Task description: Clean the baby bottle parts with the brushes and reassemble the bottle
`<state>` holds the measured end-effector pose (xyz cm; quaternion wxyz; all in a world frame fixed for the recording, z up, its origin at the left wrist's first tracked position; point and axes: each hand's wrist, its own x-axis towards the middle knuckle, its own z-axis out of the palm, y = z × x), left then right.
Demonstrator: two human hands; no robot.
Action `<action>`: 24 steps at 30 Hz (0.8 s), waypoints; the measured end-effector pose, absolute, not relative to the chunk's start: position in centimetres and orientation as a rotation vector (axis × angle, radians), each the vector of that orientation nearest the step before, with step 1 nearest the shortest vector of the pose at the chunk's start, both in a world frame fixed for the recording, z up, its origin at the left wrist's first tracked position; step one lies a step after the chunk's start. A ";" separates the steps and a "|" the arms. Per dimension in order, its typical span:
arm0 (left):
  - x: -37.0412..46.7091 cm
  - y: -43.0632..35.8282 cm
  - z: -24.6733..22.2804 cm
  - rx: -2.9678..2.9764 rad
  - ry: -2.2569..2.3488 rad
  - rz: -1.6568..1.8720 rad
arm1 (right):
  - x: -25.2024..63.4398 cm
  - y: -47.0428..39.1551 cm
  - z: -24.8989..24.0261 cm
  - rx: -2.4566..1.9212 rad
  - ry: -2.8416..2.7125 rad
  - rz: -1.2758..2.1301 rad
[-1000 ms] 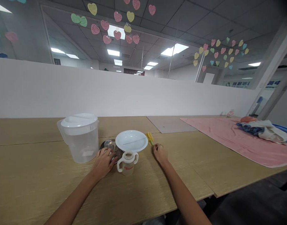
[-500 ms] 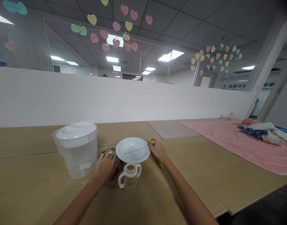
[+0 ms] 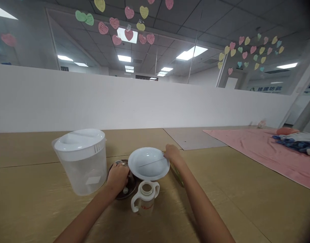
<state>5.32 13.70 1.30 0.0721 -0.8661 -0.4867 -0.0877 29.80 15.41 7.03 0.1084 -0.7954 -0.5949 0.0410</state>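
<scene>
My left hand (image 3: 118, 177) is closed over the dark round dish (image 3: 131, 189), its fingers around something that I cannot make out. A small pale round item lies in the dish near my fingers. Beside it sits a white bowl (image 3: 147, 170), with a thin rod (image 3: 151, 163) reaching across it from the right rim. My right hand (image 3: 173, 153) is closed at that rim, at the rod's end; what the fingers grip is hidden. Just in front of the bowl stands a two-handled clear cup (image 3: 146, 199) with an open top. A green strip (image 3: 177, 173) lies under my right wrist.
A clear plastic pitcher (image 3: 85, 168) with a white lid stands to the left. At the right, a pink cloth (image 3: 261, 152) covers part of the table, with folded fabric (image 3: 296, 143) on it. A white wall (image 3: 144, 104) runs behind the table.
The view has shifted, so the cloth and fabric sit farther right. The yellow piece by my right hand no longer shows. The small pale item in the dish has come into view.
</scene>
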 end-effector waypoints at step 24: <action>3.5 10.2 12.1 -2.697 -1.588 -0.623 | 23.3 16.0 5.4 -1.349 -1.675 0.826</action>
